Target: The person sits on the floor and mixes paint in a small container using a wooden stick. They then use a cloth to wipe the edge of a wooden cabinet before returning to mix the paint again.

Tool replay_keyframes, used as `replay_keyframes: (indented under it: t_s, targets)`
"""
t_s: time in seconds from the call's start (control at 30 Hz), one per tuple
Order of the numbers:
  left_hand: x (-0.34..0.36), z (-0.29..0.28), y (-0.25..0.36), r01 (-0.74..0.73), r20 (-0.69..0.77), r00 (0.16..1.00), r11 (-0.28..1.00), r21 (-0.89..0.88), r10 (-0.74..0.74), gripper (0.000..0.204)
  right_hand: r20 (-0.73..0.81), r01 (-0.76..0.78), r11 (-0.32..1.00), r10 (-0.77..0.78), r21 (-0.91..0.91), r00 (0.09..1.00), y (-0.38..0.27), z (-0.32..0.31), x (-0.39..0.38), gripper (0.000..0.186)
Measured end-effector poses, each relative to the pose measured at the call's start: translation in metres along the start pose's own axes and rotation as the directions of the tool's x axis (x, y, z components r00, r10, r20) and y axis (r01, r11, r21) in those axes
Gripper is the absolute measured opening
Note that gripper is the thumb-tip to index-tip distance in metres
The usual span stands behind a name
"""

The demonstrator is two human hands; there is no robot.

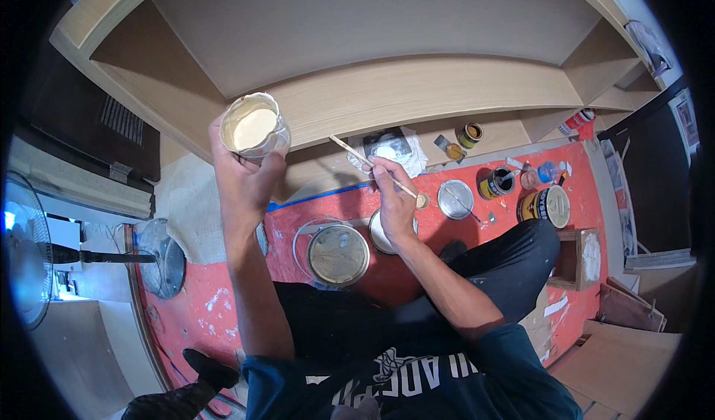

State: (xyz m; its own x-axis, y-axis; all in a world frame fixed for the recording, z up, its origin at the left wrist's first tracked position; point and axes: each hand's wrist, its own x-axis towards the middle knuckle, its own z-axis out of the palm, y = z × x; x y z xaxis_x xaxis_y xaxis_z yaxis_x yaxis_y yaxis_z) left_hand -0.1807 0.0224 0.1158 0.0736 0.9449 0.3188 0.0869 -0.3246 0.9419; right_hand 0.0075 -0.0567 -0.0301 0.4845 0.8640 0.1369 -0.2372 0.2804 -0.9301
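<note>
My left hand [252, 185] is closed around a wrapped cup with a ragged rim [281, 138], held up in front of the wooden shelf unit [417, 85]. Cream-coloured paint [255, 128] lies inside it. Between the fingers of my right hand [396, 200] is a thin pale wooden stick [354, 153]. Its far end points up and left toward the shelf edge, apart from the cup. Whether that end carries bristles, I cannot tell. Below my hands a round lidded tin with a wire handle [338, 255] stands on the red floor covering, beside another pale tin partly behind my right wrist.
A round lid with a thin tool [455, 199], an open dark can [496, 183] and a yellow-black can [544, 205] stand to the right. Small jars [470, 135] sit on the low shelf. At left is a standing fan [30, 249]; a dark shoe [211, 368] shows lower left.
</note>
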Motion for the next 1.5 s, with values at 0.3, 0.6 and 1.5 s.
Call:
replay_keyframes:
  t_s: [0.3, 0.6, 1.5]
  targets:
    - [0.000, 0.000, -0.001, 0.006, -0.003, 1.000, 0.999, -0.046, -0.006, 0.065, -0.036, 0.024, 1.000, -0.024, 0.003, 0.999, -0.001, -0.007, -0.001, 0.025]
    - [-0.001, 0.001, -0.001, 0.000, 0.022, 1.000, 0.998, -0.068, 0.001, 0.064, 0.001, 0.036, 0.999, -0.036, -0.014, 0.999, 0.003, -0.003, 0.000, 0.025]
    - [0.000, 0.004, -0.007, -0.067, 0.044, 0.997, 0.998, -0.013, 0.068, 0.061, -0.040, 0.044, 0.999, -0.044, -0.001, 0.998, 0.003, -0.014, -0.001, 0.023]
